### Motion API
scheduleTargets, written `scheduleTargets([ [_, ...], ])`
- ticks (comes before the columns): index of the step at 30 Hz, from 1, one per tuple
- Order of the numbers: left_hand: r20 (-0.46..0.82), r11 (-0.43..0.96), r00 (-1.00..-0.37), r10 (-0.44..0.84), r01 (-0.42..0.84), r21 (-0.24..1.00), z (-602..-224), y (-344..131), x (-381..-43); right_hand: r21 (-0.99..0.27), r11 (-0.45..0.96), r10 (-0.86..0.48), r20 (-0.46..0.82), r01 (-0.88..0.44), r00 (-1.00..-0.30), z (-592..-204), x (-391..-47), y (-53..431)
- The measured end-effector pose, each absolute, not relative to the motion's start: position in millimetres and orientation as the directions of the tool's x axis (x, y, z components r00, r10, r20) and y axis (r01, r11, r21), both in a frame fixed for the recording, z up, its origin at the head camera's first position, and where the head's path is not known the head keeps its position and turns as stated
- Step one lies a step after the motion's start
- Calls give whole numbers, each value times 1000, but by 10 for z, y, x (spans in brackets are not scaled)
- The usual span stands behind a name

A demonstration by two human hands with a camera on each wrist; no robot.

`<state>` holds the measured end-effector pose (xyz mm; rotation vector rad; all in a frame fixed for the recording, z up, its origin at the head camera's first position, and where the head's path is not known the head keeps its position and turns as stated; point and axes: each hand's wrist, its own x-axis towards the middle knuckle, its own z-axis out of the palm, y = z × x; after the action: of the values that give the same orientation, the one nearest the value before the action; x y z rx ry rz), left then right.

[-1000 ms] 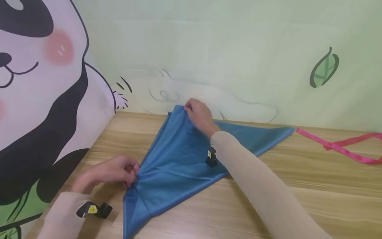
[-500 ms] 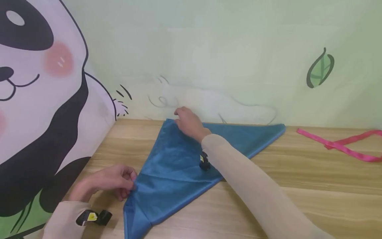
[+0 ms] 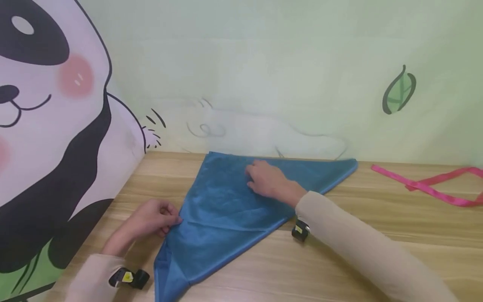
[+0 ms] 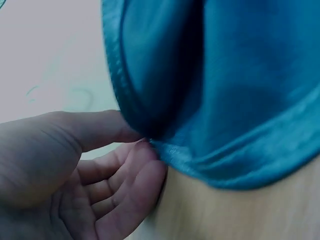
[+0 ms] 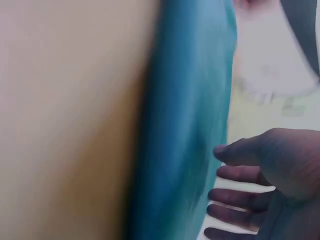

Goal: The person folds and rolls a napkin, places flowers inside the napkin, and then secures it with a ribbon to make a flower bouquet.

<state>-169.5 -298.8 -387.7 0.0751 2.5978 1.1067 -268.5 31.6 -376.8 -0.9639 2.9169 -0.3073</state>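
Observation:
A blue satiny cloth (image 3: 222,205), folded into a rough triangle, lies on the wooden table. Thumb and fingers of my left hand (image 3: 152,218) pinch its left edge; in the left wrist view the hemmed cloth (image 4: 250,100) rises slightly from the table at the pinch. My right hand (image 3: 268,178) is over the upper middle of the cloth and holds nothing. Its fingers look loosely bent in the head view, and in the right wrist view the right hand (image 5: 280,185) has them extended and spread. Whether they touch the fabric, I cannot tell.
A pink ribbon (image 3: 434,191) lies looped on the table (image 3: 377,260) at the right. Behind the table stands a pale green wall (image 3: 302,75) with a painted leaf. A large painted panda (image 3: 86,126) fills the left side.
My right hand has let go of the cloth's top corner and moved right and down over it. That corner now lies flat by the wall. My left hand stays at the left edge.

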Motion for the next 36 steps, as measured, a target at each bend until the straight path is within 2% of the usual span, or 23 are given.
scheduleTargets([
  [5,-241,704,-965,100,-102,702,-3891,-2925,-1670,-151,763,-634,22,-629,-773,-3809,-2158,375],
  [9,-215,708,-974,66,-106,698,-3875,-2874,-1676,-130,776,-615,57,-617,-786,-3869,-1955,467],
  [15,-184,687,-980,79,-80,722,-3897,-2798,-1677,-138,790,-596,58,-598,-801,-3884,-1927,672],
  [23,-178,641,-961,211,-1,768,-3890,-2515,-1658,-171,790,-590,52,-589,-806,-3802,-1949,1083],
  [25,-184,649,-953,240,17,760,-3873,-2451,-1660,-174,768,-613,76,-616,-786,-3778,-1906,1125],
  [27,-191,666,-946,263,34,745,-3864,-2403,-1670,-178,719,-658,137,-672,-741,-3758,-1819,1104],
  [29,-189,673,-939,287,57,738,-3867,-2374,-1682,-173,635,-724,208,-753,-658,-3716,-1685,1016],
  [32,-184,671,-933,310,78,738,-3877,-2358,-1703,-140,461,-826,293,-876,-482,-3650,-1428,789],
  [36,-192,656,-925,327,76,751,-3877,-2371,-1715,-50,219,-925,306,-974,-224,-3580,-1053,437],
])
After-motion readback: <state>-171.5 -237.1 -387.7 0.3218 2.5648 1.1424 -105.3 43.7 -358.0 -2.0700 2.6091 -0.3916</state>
